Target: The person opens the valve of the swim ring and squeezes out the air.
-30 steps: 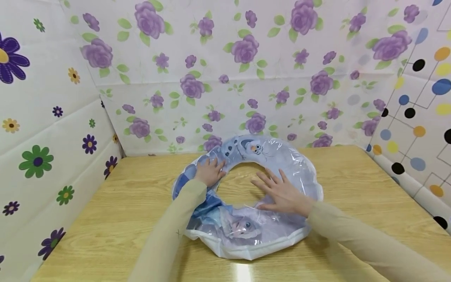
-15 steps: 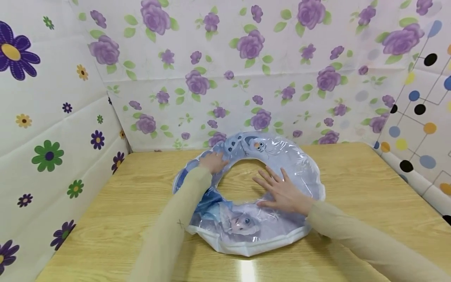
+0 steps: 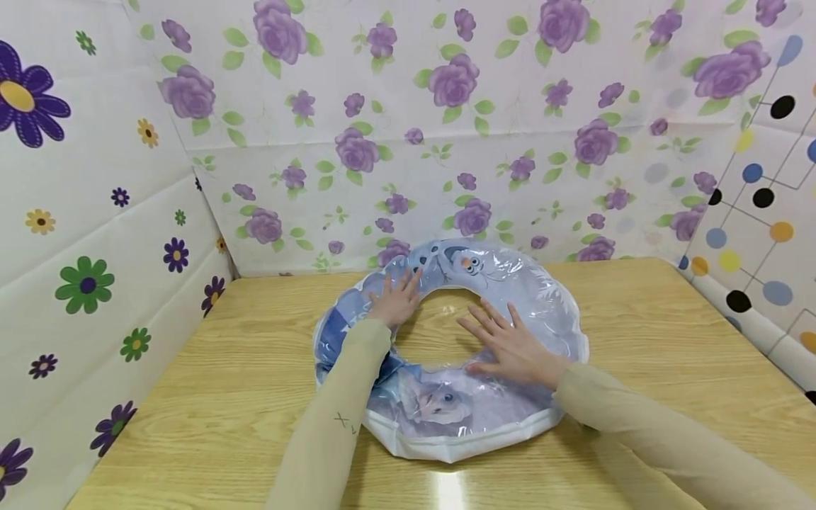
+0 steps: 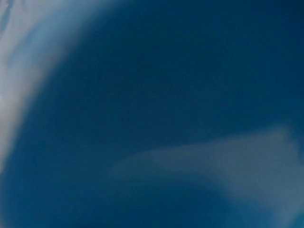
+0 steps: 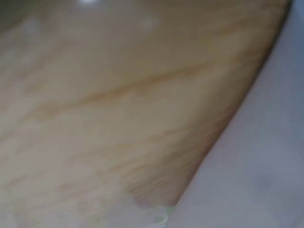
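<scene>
A swim ring point(image 3: 535, 297), pale blue and lilac with cartoon figures under clear plastic, lies on the wooden table. Its surface is creased and its near edge is angular. My left hand point(image 3: 395, 301) rests on the ring's left upper part with fingers spread. On the right, my right hand point(image 3: 513, 350) lies over the inner edge, its fingers spread and reaching over the central hole. The left wrist view is filled by the blurred blue plastic point(image 4: 142, 95) of the ring. In the right wrist view, a pale part of the ring point(image 5: 251, 161) borders the wood.
The wooden table point(image 3: 650, 340) extends on both sides of the ring and shows through its hole. A curtain with purple roses point(image 3: 357, 149) hangs behind. Flowered cloth point(image 3: 89, 283) lines the left side, and dotted cloth point(image 3: 765, 234) the right.
My left hand first bent down at the ring's left part, then spread out again a little further right and inward. The right hand stays in place. The head view has shifted slightly.
</scene>
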{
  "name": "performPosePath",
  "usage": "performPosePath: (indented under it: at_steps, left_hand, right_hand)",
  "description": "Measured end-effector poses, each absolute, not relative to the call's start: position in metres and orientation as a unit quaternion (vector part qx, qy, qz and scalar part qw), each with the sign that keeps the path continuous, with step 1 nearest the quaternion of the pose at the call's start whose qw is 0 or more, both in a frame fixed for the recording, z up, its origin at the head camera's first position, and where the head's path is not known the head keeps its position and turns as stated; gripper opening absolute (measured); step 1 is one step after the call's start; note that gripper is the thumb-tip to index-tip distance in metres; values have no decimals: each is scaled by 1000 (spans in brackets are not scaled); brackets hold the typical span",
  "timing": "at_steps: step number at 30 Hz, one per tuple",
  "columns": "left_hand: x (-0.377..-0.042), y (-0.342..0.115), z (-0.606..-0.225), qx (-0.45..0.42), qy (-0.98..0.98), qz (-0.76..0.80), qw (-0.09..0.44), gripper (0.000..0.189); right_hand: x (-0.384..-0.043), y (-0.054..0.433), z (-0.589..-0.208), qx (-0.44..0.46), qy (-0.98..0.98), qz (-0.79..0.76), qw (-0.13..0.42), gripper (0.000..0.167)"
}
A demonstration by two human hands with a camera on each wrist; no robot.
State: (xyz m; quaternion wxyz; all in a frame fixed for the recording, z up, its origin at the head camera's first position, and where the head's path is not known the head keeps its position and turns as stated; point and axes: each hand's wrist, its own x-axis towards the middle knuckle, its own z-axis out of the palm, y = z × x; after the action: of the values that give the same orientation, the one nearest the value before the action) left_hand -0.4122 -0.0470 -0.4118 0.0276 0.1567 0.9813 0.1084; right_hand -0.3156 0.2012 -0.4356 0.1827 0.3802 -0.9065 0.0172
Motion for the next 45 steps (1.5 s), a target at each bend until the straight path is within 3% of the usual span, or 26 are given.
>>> performPosePath:
  at_steps: [6, 13, 22, 45]
  left_hand:
    - [-416, -50, -421, 177, 974, 118, 76, 56]
    - [-417, -47, -430, 162, 979, 89, 81, 59]
    - [-412, -40, -425, 154, 980, 71, 101, 53]
    - [-409, -32, -422, 132, 987, 31, 87, 49]
  right_hand:
    - [-318, 201, -437, 371, -908, 6, 196, 83]
    - [-321, 200, -441, 350, -913, -4, 212, 85]
    - [-321, 202, -444, 320, -936, 43, 143, 84]
    - [-329, 199, -443, 250, -954, 153, 59, 91]
